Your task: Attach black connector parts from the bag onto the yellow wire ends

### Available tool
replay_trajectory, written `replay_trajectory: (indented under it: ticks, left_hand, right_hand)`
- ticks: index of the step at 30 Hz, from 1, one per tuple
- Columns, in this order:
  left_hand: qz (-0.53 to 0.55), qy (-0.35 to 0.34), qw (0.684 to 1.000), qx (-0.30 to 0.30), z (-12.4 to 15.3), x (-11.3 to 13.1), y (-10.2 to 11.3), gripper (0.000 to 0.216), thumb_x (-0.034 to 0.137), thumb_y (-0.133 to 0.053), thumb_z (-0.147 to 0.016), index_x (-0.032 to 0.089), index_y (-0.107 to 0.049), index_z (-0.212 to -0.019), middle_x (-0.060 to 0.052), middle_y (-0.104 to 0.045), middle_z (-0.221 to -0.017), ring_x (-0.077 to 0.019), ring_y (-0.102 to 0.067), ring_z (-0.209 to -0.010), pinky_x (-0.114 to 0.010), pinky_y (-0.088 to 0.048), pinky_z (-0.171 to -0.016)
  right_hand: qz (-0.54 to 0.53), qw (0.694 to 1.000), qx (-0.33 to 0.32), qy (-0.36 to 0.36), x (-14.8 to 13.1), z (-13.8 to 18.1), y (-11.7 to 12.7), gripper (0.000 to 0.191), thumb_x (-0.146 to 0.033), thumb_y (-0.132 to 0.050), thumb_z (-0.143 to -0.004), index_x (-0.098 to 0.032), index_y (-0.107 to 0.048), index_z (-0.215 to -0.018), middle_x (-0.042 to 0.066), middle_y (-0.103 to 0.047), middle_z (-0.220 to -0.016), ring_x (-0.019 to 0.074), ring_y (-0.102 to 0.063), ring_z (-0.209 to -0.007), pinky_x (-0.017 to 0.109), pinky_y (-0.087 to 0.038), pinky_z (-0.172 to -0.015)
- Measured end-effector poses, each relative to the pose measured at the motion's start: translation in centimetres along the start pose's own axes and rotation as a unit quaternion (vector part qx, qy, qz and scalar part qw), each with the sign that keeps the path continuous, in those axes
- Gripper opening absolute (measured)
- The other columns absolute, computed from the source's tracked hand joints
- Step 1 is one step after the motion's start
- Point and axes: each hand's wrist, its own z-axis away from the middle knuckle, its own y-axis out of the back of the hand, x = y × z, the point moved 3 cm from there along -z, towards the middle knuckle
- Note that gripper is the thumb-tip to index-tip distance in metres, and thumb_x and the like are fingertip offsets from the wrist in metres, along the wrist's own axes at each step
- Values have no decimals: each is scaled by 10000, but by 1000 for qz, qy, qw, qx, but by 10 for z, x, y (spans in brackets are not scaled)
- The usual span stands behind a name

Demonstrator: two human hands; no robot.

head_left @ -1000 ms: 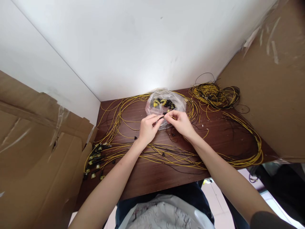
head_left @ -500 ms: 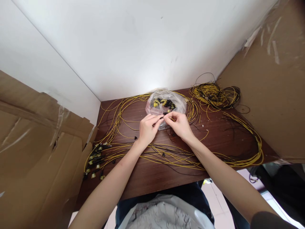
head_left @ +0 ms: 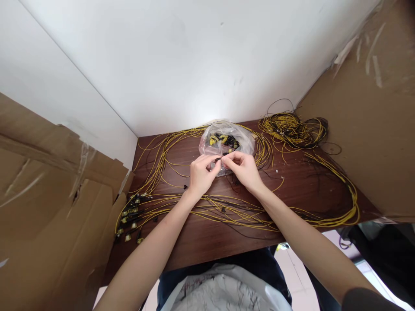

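A small dark piece (head_left: pixel 218 159) sits at the fingertips, in front of the bag (head_left: pixel 247 141). The left hand (head_left: pixel 200 173) pinches it; the right hand (head_left: pixel 245 170) pinches at its end, on what I can't tell. So slight a hold could slip, I'd say, losing it among the wires (head_left: pixel 233 202); a forearm brushing those might tug them askew.

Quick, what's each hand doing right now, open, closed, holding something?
Left hand: closed, pinching a small black part.
Right hand: closed in a pinch beside it; whatever it grips is too small to tell.
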Motion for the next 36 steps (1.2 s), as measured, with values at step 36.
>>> replay_trajectory:
  ticks: [36]
  left_hand:
    - [56,55,996,-40,0,-5,-4,267,277,-549,-852,163,-681,-1054,-80,-718,-926,-147,-630,-672,-262,-479,-628]
  right_hand:
    - [55,998,19,0,-10,1,8,191,-333,-598,-757,-157,-667,-729,22,-640,-647,108,-496,-511,231,-373,-481]
